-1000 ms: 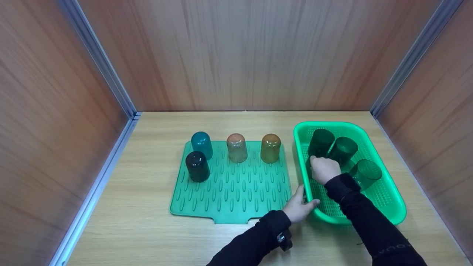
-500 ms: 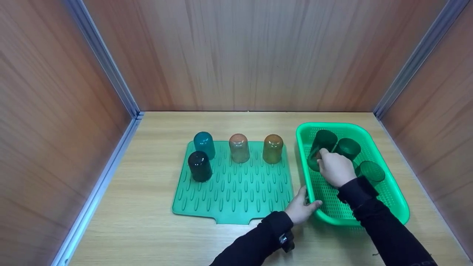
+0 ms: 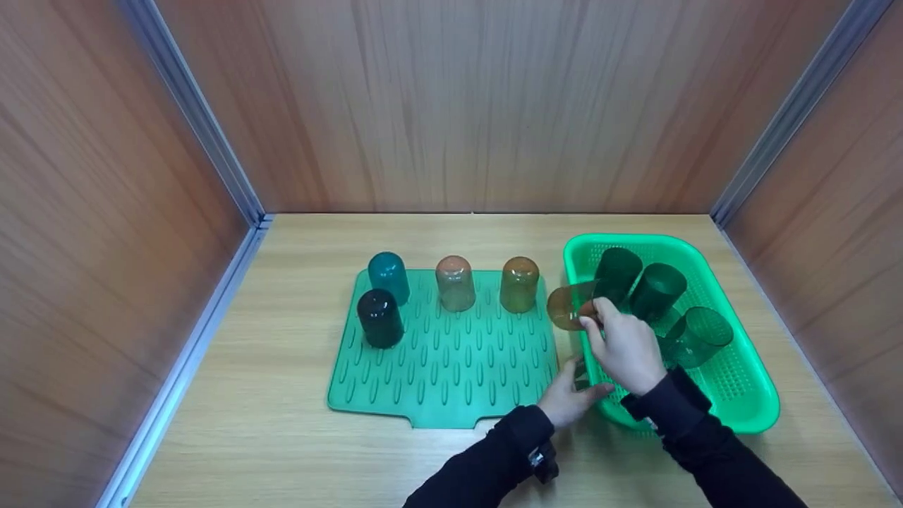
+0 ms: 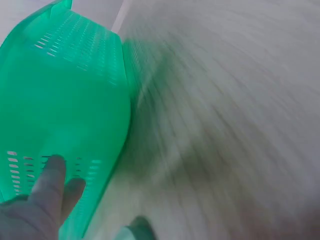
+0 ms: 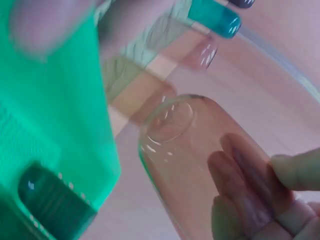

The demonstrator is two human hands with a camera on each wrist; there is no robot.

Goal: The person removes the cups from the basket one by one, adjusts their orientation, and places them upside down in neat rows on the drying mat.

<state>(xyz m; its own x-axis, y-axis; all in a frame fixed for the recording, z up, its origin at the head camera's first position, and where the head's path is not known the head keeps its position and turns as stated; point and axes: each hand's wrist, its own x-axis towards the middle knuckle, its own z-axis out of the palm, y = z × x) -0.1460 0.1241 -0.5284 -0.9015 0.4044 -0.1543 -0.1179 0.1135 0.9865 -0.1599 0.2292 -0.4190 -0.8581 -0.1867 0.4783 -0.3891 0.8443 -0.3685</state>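
My right hand point(image 3: 628, 349) pinches a clear amber drinking glass point(image 3: 564, 308) near its rim, tilted with its base to the left, over the left side of the green basket point(image 3: 762, 381). In the right wrist view the thumb and fingers show through the held amber glass point(image 5: 185, 165). At the basket's near left corner my left hand point(image 3: 566, 401) holds the rim, thumb over it and fingers along the outer wall. In the left wrist view, straight fingers point(image 4: 52, 185) touch that wall. Several glasses, such as a near one point(image 3: 698, 335), remain inside the basket, tinted green by it.
A green ribbed drying mat point(image 3: 451, 381) lies left of the basket. Upside down on it stand a blue glass point(image 3: 388, 276), a dark glass point(image 3: 379, 321), a pinkish glass point(image 3: 455, 283) and an amber glass point(image 3: 519, 286). Wood-grain panels enclose the table on three sides.
My right hand has lifted the amber glass out from the basket's left side and tipped it leftward past the rim. The left hand stays at the basket's corner.
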